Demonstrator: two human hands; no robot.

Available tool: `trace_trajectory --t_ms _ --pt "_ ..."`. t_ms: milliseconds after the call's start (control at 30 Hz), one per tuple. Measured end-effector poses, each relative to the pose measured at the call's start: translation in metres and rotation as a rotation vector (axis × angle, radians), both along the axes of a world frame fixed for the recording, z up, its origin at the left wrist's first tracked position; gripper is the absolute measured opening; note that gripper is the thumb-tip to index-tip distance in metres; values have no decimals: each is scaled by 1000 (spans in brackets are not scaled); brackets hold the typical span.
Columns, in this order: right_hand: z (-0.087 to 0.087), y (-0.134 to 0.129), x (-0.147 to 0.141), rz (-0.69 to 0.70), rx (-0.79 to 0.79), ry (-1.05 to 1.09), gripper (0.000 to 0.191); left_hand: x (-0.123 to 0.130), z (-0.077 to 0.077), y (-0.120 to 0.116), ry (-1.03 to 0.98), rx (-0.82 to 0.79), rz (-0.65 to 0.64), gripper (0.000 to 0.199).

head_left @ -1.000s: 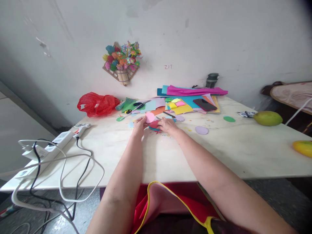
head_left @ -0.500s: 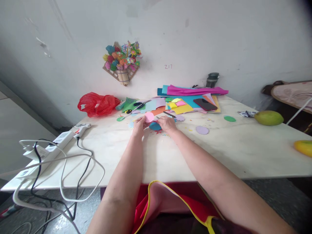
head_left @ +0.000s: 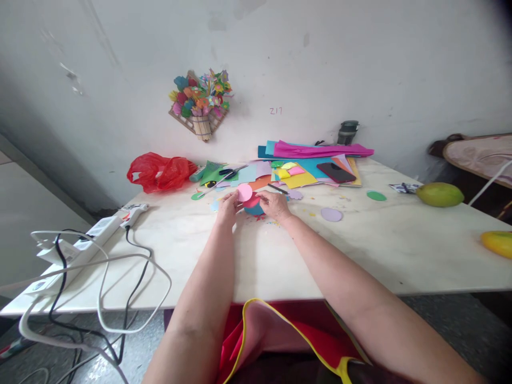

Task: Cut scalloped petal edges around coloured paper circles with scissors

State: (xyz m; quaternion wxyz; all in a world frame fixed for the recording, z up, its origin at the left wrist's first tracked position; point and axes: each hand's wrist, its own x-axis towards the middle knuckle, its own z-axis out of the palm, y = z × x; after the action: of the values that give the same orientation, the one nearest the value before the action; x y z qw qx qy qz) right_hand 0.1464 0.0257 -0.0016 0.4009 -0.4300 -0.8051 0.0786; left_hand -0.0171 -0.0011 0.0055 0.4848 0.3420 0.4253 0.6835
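Note:
My left hand (head_left: 229,207) is closed on a round pink paper piece (head_left: 245,192), held up above the table. Opposite it, my right hand (head_left: 275,205) pinches the edge of a red paper piece (head_left: 252,201) that shows behind the pink circle. Below both lies a blue paper piece (head_left: 255,210), partly covered. A dark pen-like stick (head_left: 277,188) lies just beyond my right hand. Small paper scraps are scattered around, and a lilac scalloped piece (head_left: 295,195) sits to the right of the fingers.
Scissors (head_left: 228,174) and green paper lie behind, beside a red plastic bag (head_left: 158,172). Coloured sheets (head_left: 302,178) carry a phone (head_left: 336,172) at the back. A lilac oval (head_left: 332,214), green oval (head_left: 376,196) and mango (head_left: 440,194) are rightward; a power strip (head_left: 86,248) with cables is left.
A red paper piece now shows between my hands, over part of the blue piece. My right hand has shifted slightly; my left hand still holds the pink circle.

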Motion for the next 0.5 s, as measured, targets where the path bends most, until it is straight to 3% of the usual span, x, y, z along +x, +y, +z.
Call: trace_trajectory --t_ms 200,500 --pt "2 1 3 180 -150 257 21 -1 -3 2 -9 31 -32 33" --pt "-7 12 -1 235 -376 570 30 0 -6 0 94 23 -179 36"
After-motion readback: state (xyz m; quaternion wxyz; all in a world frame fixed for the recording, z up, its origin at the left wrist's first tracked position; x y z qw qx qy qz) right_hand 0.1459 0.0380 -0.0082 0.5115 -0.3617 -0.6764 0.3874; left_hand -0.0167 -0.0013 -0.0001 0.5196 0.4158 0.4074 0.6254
